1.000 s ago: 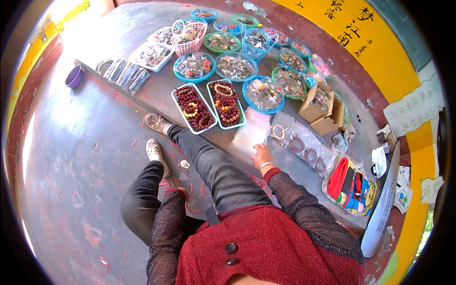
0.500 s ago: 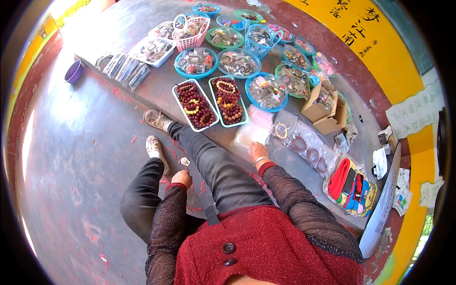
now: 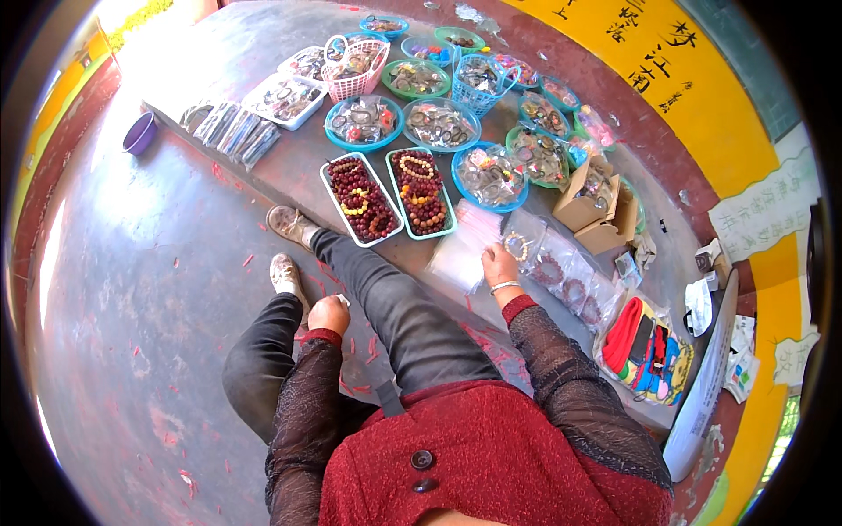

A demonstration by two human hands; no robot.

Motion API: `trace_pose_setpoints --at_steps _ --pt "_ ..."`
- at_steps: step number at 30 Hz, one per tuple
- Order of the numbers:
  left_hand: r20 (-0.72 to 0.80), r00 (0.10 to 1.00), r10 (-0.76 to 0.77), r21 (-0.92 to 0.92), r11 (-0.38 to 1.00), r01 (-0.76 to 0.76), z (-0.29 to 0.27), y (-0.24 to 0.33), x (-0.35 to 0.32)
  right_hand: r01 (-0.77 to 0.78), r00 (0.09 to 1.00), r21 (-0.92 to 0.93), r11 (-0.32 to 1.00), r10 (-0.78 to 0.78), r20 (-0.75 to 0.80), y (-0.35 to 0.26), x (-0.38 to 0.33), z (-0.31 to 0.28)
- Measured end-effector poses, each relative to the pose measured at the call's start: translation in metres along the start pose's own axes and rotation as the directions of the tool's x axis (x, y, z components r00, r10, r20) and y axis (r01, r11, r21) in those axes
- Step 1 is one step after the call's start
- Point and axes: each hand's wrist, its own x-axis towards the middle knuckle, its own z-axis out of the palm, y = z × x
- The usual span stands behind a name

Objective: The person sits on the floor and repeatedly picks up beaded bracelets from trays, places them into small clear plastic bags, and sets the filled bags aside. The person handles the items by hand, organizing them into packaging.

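Observation:
My right hand (image 3: 500, 266), with a silver bangle at the wrist, has its fingers closed at the right edge of a stack of clear plastic bags (image 3: 456, 256). Right by its fingertips lies a pale bead bracelet (image 3: 517, 246) in a clear bag. Whatever the fingers pinch is too small to tell. My left hand (image 3: 328, 315) is curled above the floor beside my thigh, its grip hidden. A small white bit shows at its edge; I cannot tell whether it is held or on the floor. Dark bead bracelets (image 3: 574, 289) in clear bags continue to the right.
Two trays (image 3: 392, 230) (image 3: 451, 223) of dark red bead bracelets stand ahead on the raised ledge. Behind are several baskets, including a blue one (image 3: 489, 203), full of bagged trinkets. Cardboard boxes (image 3: 579, 205) and a bag of colourful goods (image 3: 645, 351) lie right; a purple basin (image 3: 139, 133) sits far left.
My right hand has moved right, from the middle of the clear bags to their edge beside the pale bracelet. My left hand has shifted slightly up and left, partly covering the white bit.

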Motion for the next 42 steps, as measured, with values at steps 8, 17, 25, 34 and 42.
trace_pose_setpoints --at_steps 8,17,25,34,42 --pt "0.299 0.952 0.071 -0.953 0.076 0.293 -0.064 0.064 -0.036 0.492 0.870 0.211 0.845 -0.484 -0.090 -0.135 -0.050 -0.079" --pt "0.397 0.864 0.310 -0.825 -0.292 0.484 -0.097 0.051 -0.072 0.917 0.279 0.268 0.296 -0.955 0.101 -0.202 -0.130 -0.080" --pt "0.082 0.986 0.143 -0.971 -0.213 0.112 -0.104 0.032 -0.079 0.818 0.286 0.436 0.374 -0.924 0.255 -0.205 -0.135 -0.098" --pt "-0.130 0.883 0.451 -0.976 0.098 -0.194 -0.132 0.033 -0.106 0.619 0.703 0.473 0.627 -0.711 0.022 -0.242 -0.095 -0.140" --pt "-0.059 0.852 0.520 -0.977 0.144 -0.155 -0.135 0.028 -0.110 0.455 0.663 0.654 0.605 -0.720 0.204 -0.231 -0.102 -0.118"
